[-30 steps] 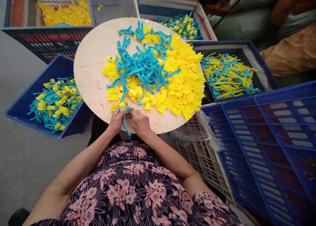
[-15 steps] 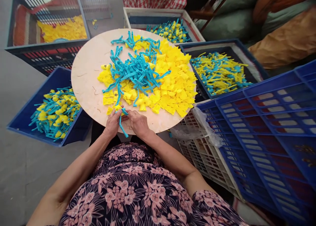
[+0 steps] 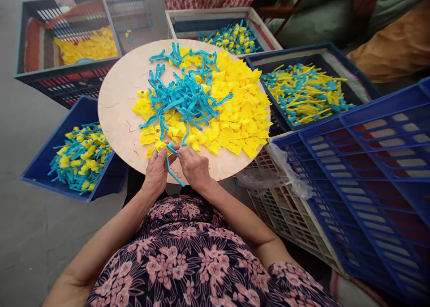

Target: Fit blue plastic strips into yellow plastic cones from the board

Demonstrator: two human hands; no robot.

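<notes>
At the near edge of the round table (image 3: 116, 132), my left hand (image 3: 156, 170) is closed in a pinch on a blue rubbery figure piece (image 3: 174, 172). One long blue strand dangles between my hands. A small yellow piece shows at my left fingertips; whether it is gripped or lies behind them I cannot tell. My right hand (image 3: 195, 167) pinches the other end of the same blue piece, its fingertips partly hidden. Just beyond my hands lie a heap of blue limbed pieces (image 3: 184, 96) and a wide pile of flat yellow pieces (image 3: 242, 114).
A blue bin (image 3: 72, 188) of joined blue-and-yellow figures stands at left, with a dark crate (image 3: 67, 74) of yellow pieces behind. Beyond the table are a white crate (image 3: 208, 14) and a dark crate (image 3: 363, 85) of figures. Tall blue crates (image 3: 336, 164) crowd the right side.
My hands have shifted slightly right, with the blue piece still between them. Its dangling strand now slants further to the right. The view has turned a little.
</notes>
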